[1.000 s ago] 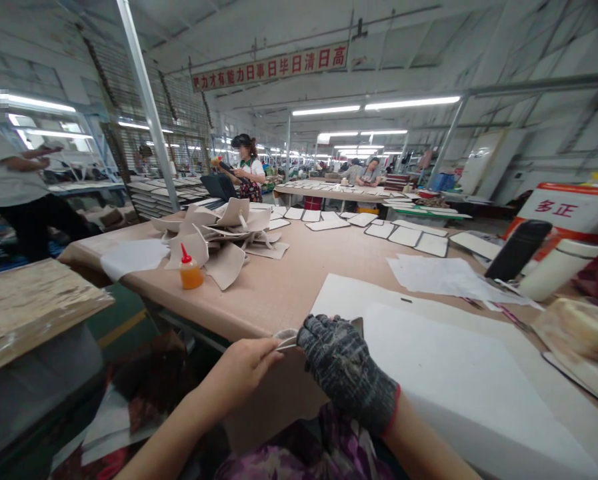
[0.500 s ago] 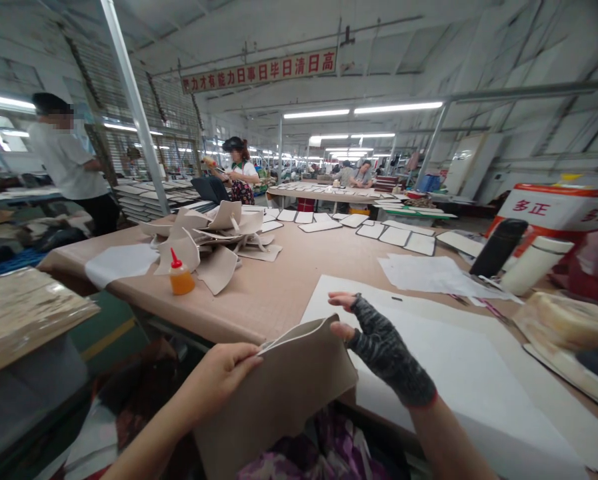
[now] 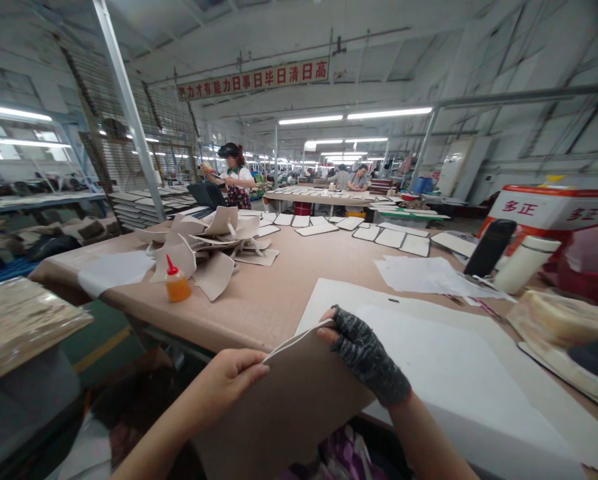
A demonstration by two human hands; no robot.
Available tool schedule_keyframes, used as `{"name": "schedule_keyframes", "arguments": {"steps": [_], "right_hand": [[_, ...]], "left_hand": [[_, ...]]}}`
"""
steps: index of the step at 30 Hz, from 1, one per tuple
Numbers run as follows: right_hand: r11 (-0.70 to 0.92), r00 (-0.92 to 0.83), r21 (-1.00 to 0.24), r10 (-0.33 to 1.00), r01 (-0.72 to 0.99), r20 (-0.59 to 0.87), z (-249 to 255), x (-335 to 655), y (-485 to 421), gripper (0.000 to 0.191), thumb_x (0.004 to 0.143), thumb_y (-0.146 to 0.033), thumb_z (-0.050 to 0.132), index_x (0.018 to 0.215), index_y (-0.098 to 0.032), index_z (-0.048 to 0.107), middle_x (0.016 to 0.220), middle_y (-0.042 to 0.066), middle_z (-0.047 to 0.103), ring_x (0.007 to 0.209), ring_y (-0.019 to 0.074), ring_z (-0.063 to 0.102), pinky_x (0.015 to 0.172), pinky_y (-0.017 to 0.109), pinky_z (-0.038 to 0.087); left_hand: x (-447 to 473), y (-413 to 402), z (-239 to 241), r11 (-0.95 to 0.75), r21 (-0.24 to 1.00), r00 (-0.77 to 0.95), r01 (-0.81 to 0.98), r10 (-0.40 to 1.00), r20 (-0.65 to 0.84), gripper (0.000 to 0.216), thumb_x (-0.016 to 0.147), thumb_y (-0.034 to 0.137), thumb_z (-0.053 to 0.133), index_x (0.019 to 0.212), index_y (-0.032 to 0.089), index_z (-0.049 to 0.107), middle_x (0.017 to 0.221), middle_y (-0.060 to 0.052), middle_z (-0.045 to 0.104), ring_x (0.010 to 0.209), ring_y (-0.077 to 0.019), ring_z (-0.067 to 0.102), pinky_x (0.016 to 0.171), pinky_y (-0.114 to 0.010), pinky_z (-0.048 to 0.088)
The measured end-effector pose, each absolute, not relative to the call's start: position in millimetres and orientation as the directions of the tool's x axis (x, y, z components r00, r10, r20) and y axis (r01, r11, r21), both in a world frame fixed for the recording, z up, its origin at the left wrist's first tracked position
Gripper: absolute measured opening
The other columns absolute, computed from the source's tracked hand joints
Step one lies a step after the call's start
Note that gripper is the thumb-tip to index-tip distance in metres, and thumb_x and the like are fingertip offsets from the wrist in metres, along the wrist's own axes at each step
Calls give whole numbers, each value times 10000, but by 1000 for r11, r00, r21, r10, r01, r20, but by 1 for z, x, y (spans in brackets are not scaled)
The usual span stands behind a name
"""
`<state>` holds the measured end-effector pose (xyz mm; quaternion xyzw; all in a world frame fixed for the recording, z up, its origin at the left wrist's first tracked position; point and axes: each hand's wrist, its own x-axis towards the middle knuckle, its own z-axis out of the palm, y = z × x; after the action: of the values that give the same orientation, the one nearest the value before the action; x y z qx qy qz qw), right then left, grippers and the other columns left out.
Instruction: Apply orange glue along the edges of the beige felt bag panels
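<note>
I hold a flat beige panel [image 3: 289,400] with a pale edge at the near edge of the table, tilted up toward me. My bare left hand [image 3: 226,383] grips its top left corner. My right hand [image 3: 361,353], in a dark knitted fingerless glove, pinches its top right edge. Just beyond the panel a large white sheet [image 3: 459,373] lies flat on the brown table [image 3: 299,273].
An orange squeeze bottle [image 3: 177,283] stands by a heap of curled beige pieces [image 3: 211,243]. Flat white-faced panels [image 3: 393,237] lie in rows farther back. A black bottle [image 3: 489,248], a white flask [image 3: 526,263] and a red-and-white box [image 3: 553,207] stand at right. A person [image 3: 233,177] works beyond.
The beige panel has come up from below the table edge and spread between both hands. My right hand opened briefly, then closed on its top edge. A person at left has left the view.
</note>
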<state>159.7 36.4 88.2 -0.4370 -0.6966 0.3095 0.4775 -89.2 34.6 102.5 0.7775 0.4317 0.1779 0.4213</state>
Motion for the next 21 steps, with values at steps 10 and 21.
{"name": "schedule_keyframes", "arguments": {"steps": [10,21], "right_hand": [[398,-107,-835,915,380,388,93,150,32,190,801,-381,522,802,-193,543,839,44,587,835,219,530,811,358,404],[363,-131,-869,932,336,338,90,134,27,216,799,-429,524,776,-224,588,768,21,613,782,213,578,778,334,472]], "left_hand": [[-54,35,113,-383,744,543,548,839,32,350,859,386,412,832,147,666,806,-5,673,749,-150,574,678,-196,404],[-45,37,101,-403,722,493,562,865,99,328,867,355,406,759,152,640,702,7,621,686,-136,530,627,-209,370]]}}
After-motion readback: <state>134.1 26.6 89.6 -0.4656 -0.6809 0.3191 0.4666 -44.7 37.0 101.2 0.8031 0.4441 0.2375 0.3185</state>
